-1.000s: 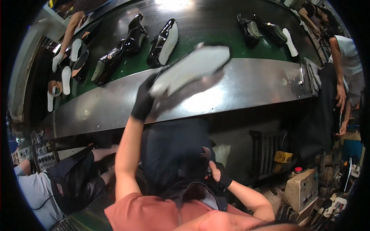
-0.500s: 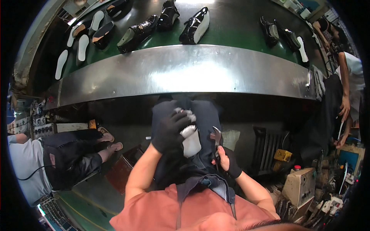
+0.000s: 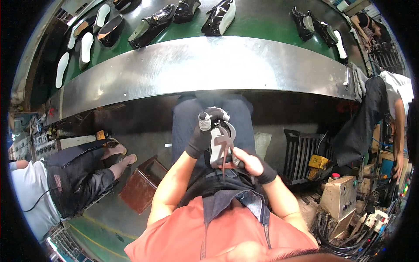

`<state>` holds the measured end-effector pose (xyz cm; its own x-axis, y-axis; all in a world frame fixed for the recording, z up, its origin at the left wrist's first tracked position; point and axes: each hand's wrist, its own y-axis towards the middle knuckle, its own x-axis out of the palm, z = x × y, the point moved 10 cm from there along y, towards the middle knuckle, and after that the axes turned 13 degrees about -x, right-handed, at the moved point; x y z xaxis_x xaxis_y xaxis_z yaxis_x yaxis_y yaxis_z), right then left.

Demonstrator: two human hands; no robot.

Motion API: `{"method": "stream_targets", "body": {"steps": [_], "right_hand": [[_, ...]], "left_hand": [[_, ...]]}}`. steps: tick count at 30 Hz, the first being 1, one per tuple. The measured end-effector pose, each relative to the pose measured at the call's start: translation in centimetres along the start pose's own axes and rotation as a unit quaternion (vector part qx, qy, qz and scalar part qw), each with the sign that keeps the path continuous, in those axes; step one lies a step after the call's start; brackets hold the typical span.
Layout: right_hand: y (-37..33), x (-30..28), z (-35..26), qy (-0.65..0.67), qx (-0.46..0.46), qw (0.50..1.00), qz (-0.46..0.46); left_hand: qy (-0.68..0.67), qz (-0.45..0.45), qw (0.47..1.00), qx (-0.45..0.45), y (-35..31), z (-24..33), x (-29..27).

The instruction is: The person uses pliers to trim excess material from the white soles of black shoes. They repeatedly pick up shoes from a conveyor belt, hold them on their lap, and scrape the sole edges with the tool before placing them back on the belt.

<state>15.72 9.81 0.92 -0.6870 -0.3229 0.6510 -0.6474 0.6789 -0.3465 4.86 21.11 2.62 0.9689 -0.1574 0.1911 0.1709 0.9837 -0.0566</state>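
Observation:
A shoe with a pale sole [image 3: 216,153] is held over my lap, its toe end pointing toward the bench. My left hand [image 3: 204,133], in a dark glove with whitish tape on the fingertips, wraps round the far end of the shoe. My right hand [image 3: 252,165], gloved with bare thumb and fingertips, is closed on a pair of metal pincers [image 3: 225,139]. Their curved head lies over the shoe, close to my left fingers. Whether the jaws bite on anything is too small to tell.
In front runs a metal-edged bench [image 3: 174,65] with a green top. Glossy black shoes [image 3: 150,27] and white insoles [image 3: 62,70] lie on it. A brown stool [image 3: 142,187] stands at left near a seated person [image 3: 35,192]. A control box [image 3: 338,198] and another person's arm [image 3: 399,135] are at right.
My right hand has brought the pincers leftward from beside the shoe to over it. My left hand has shifted farther away and turned round the shoe's far end. The bench now sits higher in view.

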Motion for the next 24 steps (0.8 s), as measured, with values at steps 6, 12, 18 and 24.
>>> {"method": "stream_targets", "body": {"steps": [6,12,18,24], "right_hand": [[-1.3,0.2,-2.1,-0.113,0.104,0.988,0.012],[-0.2,-1.2,-4.8,-0.270,0.073,0.960,-0.004],[-1.7,-2.2,-3.1,-0.422,-0.022,0.901,0.098],[0.6,-2.0,-0.6,-0.487,-0.180,0.835,0.184]], "left_hand": [[0.080,0.054,0.995,0.012,-1.4,0.8,-1.0],[0.119,0.078,0.990,-0.005,-1.1,0.6,-0.3],[-0.122,0.113,0.983,-0.075,-0.6,-2.2,0.3],[0.093,0.139,0.986,0.009,-0.2,-1.2,-1.7]]}}
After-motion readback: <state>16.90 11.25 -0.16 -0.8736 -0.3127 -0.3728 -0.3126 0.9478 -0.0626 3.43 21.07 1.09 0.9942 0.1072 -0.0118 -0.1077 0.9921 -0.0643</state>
